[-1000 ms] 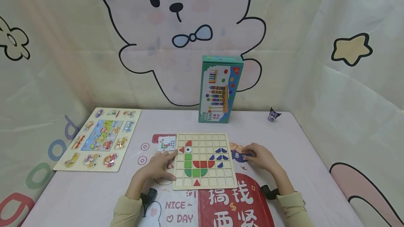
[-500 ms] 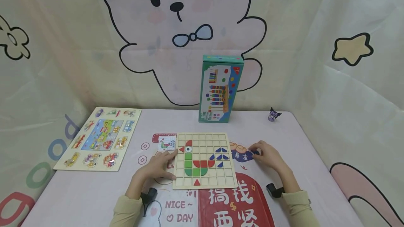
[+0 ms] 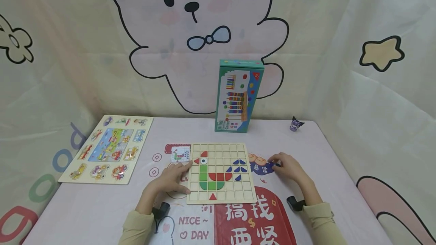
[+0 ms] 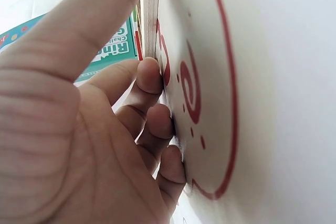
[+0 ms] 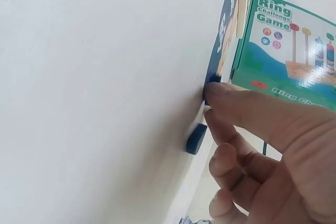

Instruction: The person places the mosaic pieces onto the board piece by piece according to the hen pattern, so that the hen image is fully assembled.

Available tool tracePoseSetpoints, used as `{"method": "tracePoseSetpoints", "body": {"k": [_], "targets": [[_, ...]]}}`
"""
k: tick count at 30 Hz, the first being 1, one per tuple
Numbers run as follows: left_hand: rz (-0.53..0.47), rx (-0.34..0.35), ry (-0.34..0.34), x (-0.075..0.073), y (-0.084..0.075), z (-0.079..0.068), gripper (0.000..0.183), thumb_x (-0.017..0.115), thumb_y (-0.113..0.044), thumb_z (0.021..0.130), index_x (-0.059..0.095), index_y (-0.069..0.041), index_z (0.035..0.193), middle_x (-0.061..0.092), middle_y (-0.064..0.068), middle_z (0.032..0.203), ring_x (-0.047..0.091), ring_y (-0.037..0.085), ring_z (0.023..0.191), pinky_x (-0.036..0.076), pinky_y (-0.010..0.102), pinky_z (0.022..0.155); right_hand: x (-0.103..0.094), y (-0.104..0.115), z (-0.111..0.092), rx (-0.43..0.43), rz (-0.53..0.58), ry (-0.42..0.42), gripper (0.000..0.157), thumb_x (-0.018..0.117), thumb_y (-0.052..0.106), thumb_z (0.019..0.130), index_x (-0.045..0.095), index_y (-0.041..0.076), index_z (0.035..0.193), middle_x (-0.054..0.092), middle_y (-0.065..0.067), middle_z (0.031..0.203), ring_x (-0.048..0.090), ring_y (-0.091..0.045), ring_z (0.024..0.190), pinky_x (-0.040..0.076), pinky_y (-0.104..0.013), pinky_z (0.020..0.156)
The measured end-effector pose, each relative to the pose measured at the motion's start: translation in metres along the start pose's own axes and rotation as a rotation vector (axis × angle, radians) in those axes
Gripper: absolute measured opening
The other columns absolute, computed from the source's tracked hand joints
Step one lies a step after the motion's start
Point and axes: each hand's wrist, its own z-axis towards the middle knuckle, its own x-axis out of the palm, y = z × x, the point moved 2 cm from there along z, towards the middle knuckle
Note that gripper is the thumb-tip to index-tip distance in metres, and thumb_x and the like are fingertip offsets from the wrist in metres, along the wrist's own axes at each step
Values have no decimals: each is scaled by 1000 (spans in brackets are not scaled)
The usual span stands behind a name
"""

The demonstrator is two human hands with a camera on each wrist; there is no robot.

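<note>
A square wooden grid board (image 3: 238, 196) carries red, green and blue pieces laid out as a bird, with a red triangle (image 3: 212, 197) in its bottom row. My left hand (image 3: 172, 180) rests at the board's left edge, its thumb and a fingertip touching it. In the left wrist view, the fingertips (image 4: 160, 121) rest on the printed surface. Right of the board, my right hand (image 3: 288, 167) is low over the table. Its thumb and index finger pinch a small blue piece (image 5: 215, 79), partly hidden by the thumb. Another blue piece (image 5: 196, 139) lies beside the fingers.
A small pattern card (image 3: 180, 154) lies at the board's upper left. A vehicle puzzle board (image 3: 136, 167) is on the far left. Behind stands a green Ring Challenge Game box (image 3: 235, 97). A small purple figurine (image 3: 295, 124) is at the back right.
My right hand has shifted a little to the right, away from the board, then stayed nearly still. The left hand and the board have kept their places.
</note>
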Motion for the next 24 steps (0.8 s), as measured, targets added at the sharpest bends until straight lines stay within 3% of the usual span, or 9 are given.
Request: {"method": "tracePoseSetpoints", "body": {"k": [14, 24], "targets": [[-11, -18, 6, 1, 0, 0, 96, 81, -46, 62, 37, -18, 143, 49, -7, 104, 35, 15, 92, 29, 37, 79, 4, 6, 5, -14, 19, 0, 12, 68, 6, 79, 69, 7, 90, 58, -7, 93, 47, -16, 72, 39, -30, 62], [1, 2, 6, 0, 0, 0, 97, 80, -46, 63, 37, -15, 143, 46, -6, 96, 34, 15, 89, 28, 36, 75, 6, 9, 5, 23, 9, 31, 11, 70, 12, 81, 69, 11, 92, 61, -3, 90, 52, -16, 76, 45, -34, 69]]}}
